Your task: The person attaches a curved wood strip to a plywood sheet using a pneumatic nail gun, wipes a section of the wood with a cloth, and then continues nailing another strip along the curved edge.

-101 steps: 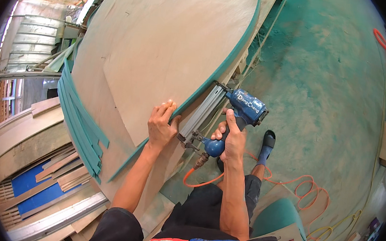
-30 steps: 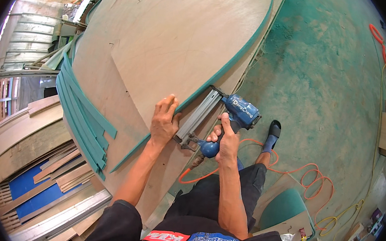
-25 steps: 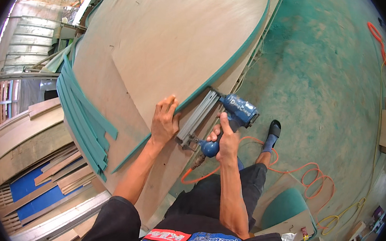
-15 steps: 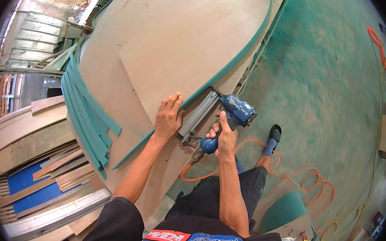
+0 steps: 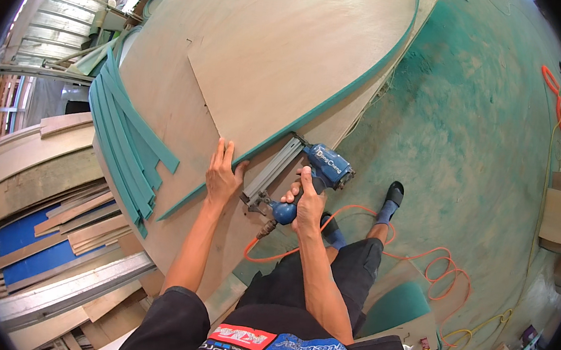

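Observation:
My right hand (image 5: 309, 204) is wrapped round the grip of a blue pneumatic nail gun (image 5: 326, 168) with a long grey magazine. The gun's nose rests against a thin teal strip (image 5: 312, 116) that follows the curved edge of a pale plywood panel (image 5: 305, 50). At the panel's near corner, my left hand (image 5: 225, 178) straddles the strip, fingers on the panel side and thumb on the outer side. The strip's loose end runs past this hand toward the lower left. Under the panel lies a larger plywood sheet (image 5: 148, 90).
Several loose teal strips (image 5: 120, 141) lie fanned on the left of the sheet. Plywood offcuts (image 5: 79, 224) are stacked beyond a metal beam (image 5: 77, 290). An orange air hose (image 5: 351, 208) curls across the green-stained floor (image 5: 472, 125). A teal-seated chair (image 5: 395, 310) stands lower right.
The view has shifted slightly, moving the scene lower left. My left hand has shifted along the strip to the panel's corner. The nail gun stays in my right hand against the strip.

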Demonstrator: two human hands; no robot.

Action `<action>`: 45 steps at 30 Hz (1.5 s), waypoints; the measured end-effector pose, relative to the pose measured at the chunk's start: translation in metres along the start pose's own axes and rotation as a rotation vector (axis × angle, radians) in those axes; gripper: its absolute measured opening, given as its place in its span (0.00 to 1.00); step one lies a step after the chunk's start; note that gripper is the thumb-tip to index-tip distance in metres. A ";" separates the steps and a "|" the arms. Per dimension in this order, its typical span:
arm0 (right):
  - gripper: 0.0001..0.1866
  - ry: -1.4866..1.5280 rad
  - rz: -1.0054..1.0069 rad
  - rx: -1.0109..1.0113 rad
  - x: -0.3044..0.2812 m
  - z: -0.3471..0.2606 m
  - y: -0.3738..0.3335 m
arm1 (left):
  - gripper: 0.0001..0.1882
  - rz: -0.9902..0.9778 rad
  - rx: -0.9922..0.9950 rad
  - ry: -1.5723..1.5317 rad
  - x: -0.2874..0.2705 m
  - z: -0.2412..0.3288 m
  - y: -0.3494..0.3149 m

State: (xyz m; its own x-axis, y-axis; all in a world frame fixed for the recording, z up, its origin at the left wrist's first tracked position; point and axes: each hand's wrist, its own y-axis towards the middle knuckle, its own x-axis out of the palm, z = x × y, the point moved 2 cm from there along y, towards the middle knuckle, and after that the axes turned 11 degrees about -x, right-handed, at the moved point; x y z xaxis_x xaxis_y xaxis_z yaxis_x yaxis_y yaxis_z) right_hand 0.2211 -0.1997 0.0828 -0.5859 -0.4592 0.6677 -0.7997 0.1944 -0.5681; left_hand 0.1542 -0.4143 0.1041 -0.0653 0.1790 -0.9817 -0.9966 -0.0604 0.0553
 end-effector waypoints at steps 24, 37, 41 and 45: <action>0.23 0.034 0.060 0.042 0.007 0.002 -0.006 | 0.32 0.011 -0.021 -0.034 -0.010 0.006 0.008; 0.22 -0.038 0.046 0.030 0.004 0.001 -0.005 | 0.34 0.030 0.016 0.034 -0.005 0.001 0.008; 0.22 -0.034 0.059 0.011 0.003 0.000 -0.007 | 0.34 0.010 -0.003 0.034 -0.004 0.004 0.005; 0.21 0.007 0.052 0.013 0.008 0.001 -0.005 | 0.34 0.010 -0.013 0.031 -0.005 0.003 0.010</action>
State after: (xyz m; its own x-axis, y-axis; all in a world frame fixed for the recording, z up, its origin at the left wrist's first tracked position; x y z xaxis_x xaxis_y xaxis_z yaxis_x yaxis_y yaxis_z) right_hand 0.2202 -0.2052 0.0906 -0.6273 -0.4429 0.6406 -0.7666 0.2063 -0.6081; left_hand 0.1441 -0.4132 0.1099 -0.0733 0.1476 -0.9863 -0.9952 -0.0752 0.0627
